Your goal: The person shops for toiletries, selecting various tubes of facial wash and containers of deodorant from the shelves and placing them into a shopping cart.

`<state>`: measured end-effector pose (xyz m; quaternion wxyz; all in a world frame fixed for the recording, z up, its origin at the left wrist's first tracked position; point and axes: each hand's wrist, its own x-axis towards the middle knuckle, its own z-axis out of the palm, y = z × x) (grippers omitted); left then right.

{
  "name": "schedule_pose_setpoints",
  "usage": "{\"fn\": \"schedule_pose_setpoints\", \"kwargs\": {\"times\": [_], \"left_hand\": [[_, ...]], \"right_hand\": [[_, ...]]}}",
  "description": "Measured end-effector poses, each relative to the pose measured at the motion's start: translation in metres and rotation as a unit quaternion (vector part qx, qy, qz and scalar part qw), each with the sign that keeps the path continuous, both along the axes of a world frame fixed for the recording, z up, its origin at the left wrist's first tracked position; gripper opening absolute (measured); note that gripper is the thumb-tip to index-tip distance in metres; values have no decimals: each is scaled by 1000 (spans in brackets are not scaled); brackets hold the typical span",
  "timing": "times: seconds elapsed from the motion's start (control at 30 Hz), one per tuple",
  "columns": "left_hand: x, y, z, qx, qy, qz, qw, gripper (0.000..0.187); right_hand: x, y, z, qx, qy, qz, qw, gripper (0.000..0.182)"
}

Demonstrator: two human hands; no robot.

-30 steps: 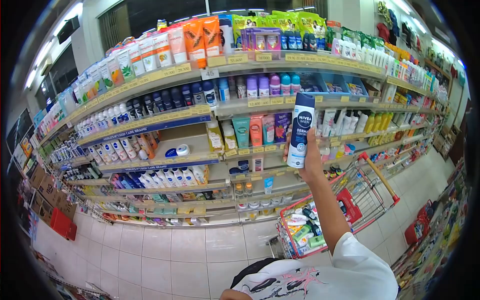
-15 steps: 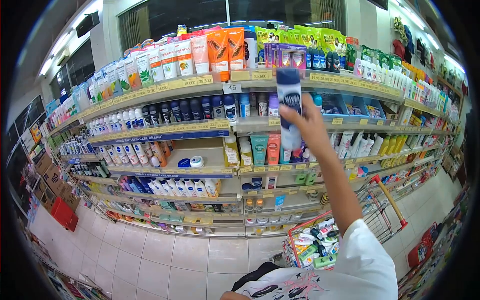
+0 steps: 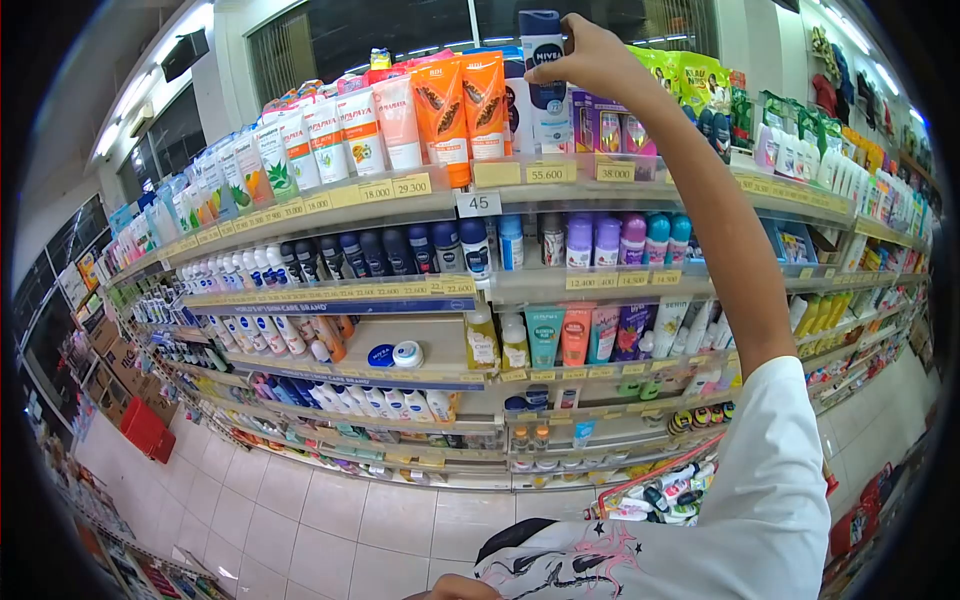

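My right hand is raised to the top shelf, thumb and fingers closed around the upper part of a dark blue and white Nivea bottle. The bottle stands upright, its base right at the shelf's front edge above the 55.600 price tag. Left of it are orange papaya tubes; purple boxes sit to its right. Only a small part of my left hand shows at the bottom edge, near my shirt, with its fingers mostly hidden.
Roll-on deodorants line the second shelf. Lower down are coloured tubes and white bottles. A shopping cart full of products stands at my right side, partly behind my arm. A red basket rests on the floor at left.
My right hand has lifted the Nivea bottle up and slightly left, from in front of the middle shelves to the top shelf. The view has shifted, and less of the cart shows.
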<state>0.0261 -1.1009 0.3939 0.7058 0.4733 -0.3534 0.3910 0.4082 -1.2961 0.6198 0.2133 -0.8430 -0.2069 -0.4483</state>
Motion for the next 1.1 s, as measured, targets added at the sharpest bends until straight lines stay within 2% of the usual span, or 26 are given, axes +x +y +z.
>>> {"fn": "schedule_pose_setpoints", "kwargs": {"times": [0.1,0.2,0.27,0.37,0.43,0.53,0.6,0.7,0.73,0.77,0.83,0.87,0.97,1.0,1.1], "left_hand": [[23,-8,1,-36,-11,0,999,22],[43,-10,1,10,1,-6,1000,21],[59,-12,-2,-8,-29,-41,999,19],[73,-21,-5,-41,-37,-28,998,17],[82,-19,-5,-22,-41,-40,998,17],[92,-19,-5,4,-43,-53,998,16],[93,-21,-5,13,-39,-54,998,16],[91,-26,-5,-12,-37,-49,998,17],[91,-26,-5,-8,-36,-51,998,17],[91,-25,-5,-4,-35,-53,998,17],[89,-24,-5,6,-30,-58,998,17],[87,-23,-5,12,-26,-61,998,16],[83,-25,-8,4,-28,-66,997,17],[81,-24,-8,8,-23,-69,997,17],[74,-18,-8,12,-27,-81,996,18]], "right_hand": [[14,8,-6,-4,23,-2,1000,79],[21,17,-18,7,16,-4,1000,87],[15,21,-24,0,24,-6,1000,87],[15,23,-29,-25,25,-4,999,87],[17,23,-32,-43,21,1,999,87],[18,23,-33,-61,55,-2,997,86],[19,23,-32,-73,32,-38,996,82],[26,20,-31,-60,9,-36,997,84],[25,24,-35,-51,-35,-45,997,67],[22,22,-33,-48,-34,-47,997,67],[1,19,-22,-70,66,-35,995,62],[5,18,-21,-62,77,-13,995,73],[0,19,-24,-60,63,-18,996,68],[-3,16,-29,-55,27,14,998,69],[4,17,-28,-65,34,44,996,67]]}}
